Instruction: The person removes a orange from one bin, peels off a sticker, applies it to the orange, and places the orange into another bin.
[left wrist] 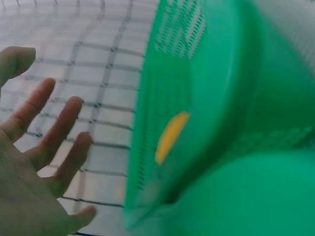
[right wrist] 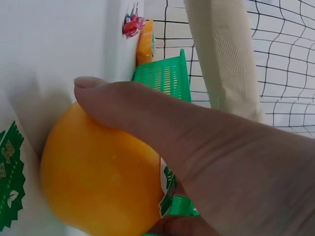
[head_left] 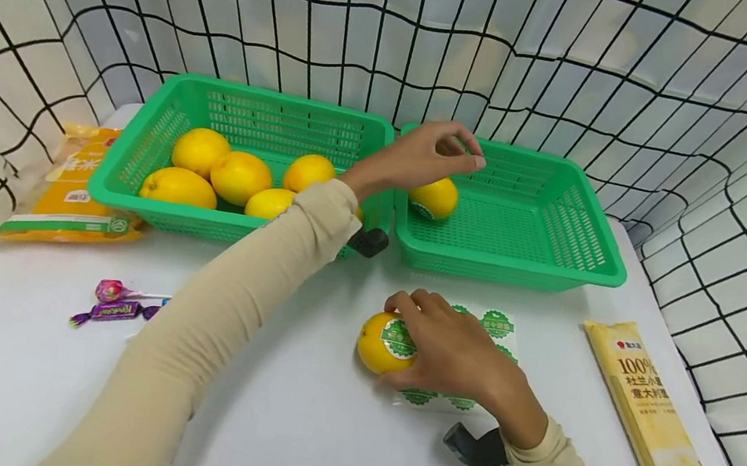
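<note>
Over right basket [head_left: 582,264] — left hand [head_left: 426,157] hovers, loose.

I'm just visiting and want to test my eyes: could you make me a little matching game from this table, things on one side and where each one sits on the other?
Things:
1. stickered orange
2. lone orange
3. wrapped candies
4. pasta packet

Places:
A. along the table's right edge
B. in the right basket, below the left hand
C. under the right hand, on the table
D. left part of the table, in front of the left basket

Pairs: 1-C, 2-B, 3-D, 4-A
</note>
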The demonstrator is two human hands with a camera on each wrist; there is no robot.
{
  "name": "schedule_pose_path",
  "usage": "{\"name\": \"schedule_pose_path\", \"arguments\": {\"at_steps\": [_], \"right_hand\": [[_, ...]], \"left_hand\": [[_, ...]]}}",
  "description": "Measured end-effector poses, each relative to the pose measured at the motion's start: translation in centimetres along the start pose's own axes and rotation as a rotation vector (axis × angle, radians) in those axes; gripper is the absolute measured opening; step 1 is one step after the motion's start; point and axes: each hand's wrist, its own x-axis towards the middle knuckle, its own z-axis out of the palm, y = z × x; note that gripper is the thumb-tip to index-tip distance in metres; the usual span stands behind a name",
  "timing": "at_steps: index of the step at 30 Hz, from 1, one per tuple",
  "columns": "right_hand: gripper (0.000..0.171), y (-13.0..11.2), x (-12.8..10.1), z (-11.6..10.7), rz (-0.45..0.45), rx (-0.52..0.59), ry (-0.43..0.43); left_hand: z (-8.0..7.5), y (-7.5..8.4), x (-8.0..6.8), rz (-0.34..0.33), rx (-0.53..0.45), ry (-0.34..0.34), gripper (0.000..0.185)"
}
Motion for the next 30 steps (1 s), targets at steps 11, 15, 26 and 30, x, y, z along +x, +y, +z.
{"name": "schedule_pose_path", "arguments": {"at_steps": [11, 15, 26, 30], "right_hand": [[0.078, 0.1, 0.3, 0.5, -0.023, -0.028, 0.032], [0.076, 0.4, 0.2, 0.1, -0.020, -0.027, 0.026], [0.076, 4.6, -1.5, -9.7, 0.074, 0.030, 0.121], [0.075, 7.5, 1.2, -13.7, 0.104, -0.012, 0.092]], "left_hand": [[-0.6, -4.1, 2.5, -0.172, 0.262, 0.107, 0.030], [-1.0, -4.7, 2.5, -0.221, 0.342, 0.079, 0.036], [-1.7, -4.8, 1.9, -0.245, 0.391, 0.033, 0.048], [-1.9, -5.0, 1.7, -0.259, 0.390, 0.020, 0.050]]}}
